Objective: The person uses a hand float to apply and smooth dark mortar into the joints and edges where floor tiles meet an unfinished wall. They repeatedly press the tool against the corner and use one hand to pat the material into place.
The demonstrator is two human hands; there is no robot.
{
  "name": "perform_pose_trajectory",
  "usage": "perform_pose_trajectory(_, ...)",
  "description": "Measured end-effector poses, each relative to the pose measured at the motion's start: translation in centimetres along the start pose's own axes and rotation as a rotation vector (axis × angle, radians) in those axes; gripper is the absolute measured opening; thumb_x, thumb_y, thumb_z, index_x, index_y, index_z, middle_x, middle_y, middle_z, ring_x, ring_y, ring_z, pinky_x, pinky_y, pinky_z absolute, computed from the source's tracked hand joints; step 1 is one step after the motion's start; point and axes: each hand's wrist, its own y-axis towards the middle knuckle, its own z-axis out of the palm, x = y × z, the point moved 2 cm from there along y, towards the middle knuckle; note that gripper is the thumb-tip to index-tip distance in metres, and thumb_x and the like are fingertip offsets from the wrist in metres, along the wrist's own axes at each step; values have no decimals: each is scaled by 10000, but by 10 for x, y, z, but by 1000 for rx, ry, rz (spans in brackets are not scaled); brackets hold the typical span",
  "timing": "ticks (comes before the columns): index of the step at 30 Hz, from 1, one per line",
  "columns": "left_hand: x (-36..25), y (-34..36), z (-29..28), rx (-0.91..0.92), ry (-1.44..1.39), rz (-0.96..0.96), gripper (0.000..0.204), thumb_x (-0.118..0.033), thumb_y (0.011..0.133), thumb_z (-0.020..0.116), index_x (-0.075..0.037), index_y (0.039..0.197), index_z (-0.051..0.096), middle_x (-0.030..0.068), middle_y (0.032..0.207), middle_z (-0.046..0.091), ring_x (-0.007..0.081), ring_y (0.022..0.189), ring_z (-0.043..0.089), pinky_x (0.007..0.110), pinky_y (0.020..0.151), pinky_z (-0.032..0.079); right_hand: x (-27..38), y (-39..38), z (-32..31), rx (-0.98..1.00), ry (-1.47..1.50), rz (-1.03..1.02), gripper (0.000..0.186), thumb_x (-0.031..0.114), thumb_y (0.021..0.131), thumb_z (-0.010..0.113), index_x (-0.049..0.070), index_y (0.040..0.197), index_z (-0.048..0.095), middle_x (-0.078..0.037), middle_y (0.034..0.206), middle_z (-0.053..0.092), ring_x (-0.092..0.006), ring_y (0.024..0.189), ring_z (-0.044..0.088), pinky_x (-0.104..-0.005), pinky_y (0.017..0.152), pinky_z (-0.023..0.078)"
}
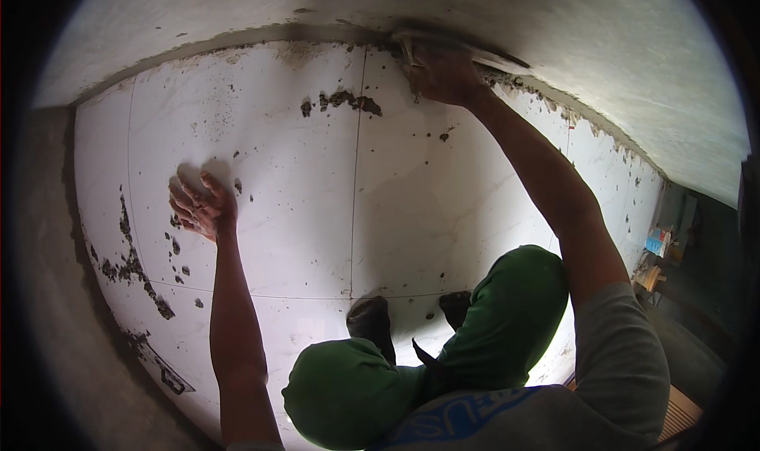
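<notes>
My left hand rests with fingers spread on the white marbled tile floor, among dark crumbs of mortar. At the top of the view my right hand grips a flat, long trowel against the lower edge of the grey plastered wall, where it meets the tiles. Dark mortar clumps lie on the tiles left of that hand. My green-clad knees and dark feet are below.
A grey wall borders the tiles on the left, with a metal tool lying near its foot. At the right, past the tiles' edge, stand a blue-and-white container, small tubs and a ribbed brown surface.
</notes>
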Motion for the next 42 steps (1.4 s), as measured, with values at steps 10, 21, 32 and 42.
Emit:
perform_pose_trajectory(10, 1, 4, -6, 27, -8, -17, 818, -703, 1049, 354, -193, 1689, 354, 112, 1758, 282, 318, 1616, 224, 558, 1277, 195, 28, 6, 5, -40, 123, -50, 336, 360, 965, 717, 63, 1120, 690, -160, 915, 756, -389, 793, 740, -525, 747, 599)
perform_pose_trajectory(21, 3, -1, -4, -25, -7, 25, 771, -711, 1045, 338, -269, 1677, 331, 124, 1718, 325, 371, 1583, 276, 621, 1236, 238, 71, -134, -51, 450, 164, -28, 422, 312, 948, 701, 43, 1273, 683, -220, 1175, 741, -379, 1058, 733, -632, 985, 531)
perform_pose_trajectory(32, 8, 3, 2, 5, -4, 37, 836, -723, 1048, 331, -181, 1684, 360, 127, 1740, 320, 328, 1597, 282, 591, 1261, 217, -49, -20, -61, 241, -198, -42, 266, 238, 947, 706, 110, 1173, 767, -90, 1174, 763, -301, 1000, 750, -461, 893, 600)
perform_pose_trajectory(42, -10, 0, 3, 16, -14, 30, 857, -744, 1033, 335, -197, 1694, 351, 135, 1750, 299, 320, 1609, 253, 578, 1275, 194, -164, -179, -149, 403, -624, 27, 588, 330, 1011, 651, 159, 1560, 526, -83, 1433, 644, -179, 1186, 657, -370, 1058, 530)
